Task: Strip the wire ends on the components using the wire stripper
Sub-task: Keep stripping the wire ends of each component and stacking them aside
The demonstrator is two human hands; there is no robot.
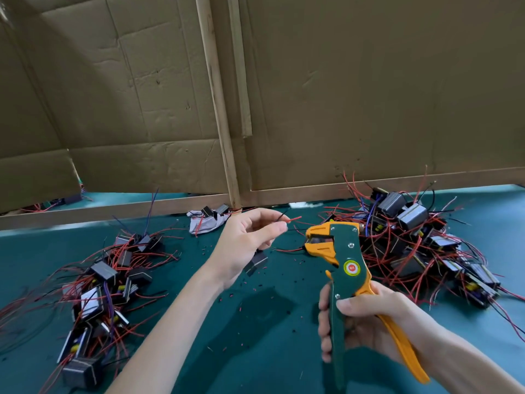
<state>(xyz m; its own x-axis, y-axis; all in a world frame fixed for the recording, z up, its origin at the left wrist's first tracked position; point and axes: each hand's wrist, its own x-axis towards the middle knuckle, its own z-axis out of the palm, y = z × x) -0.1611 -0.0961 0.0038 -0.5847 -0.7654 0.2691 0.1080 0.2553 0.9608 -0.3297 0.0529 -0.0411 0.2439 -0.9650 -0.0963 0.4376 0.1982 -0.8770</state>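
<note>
Orange-and-green stripper [342, 251] is standing upright over the desk [255, 331], with the right hand [366, 322] curling its fingers round the handles. Just left of the stripper's head, the left hand [247, 243] is pinching a red wire [294, 219] and a component [255, 263] is hanging below it. Component piles are lying left [105, 285] and right [420, 240] of the stripper.

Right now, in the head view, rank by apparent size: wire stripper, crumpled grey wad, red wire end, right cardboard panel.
1. right cardboard panel
2. wire stripper, enlarged by nearness
3. crumpled grey wad
4. red wire end
</note>
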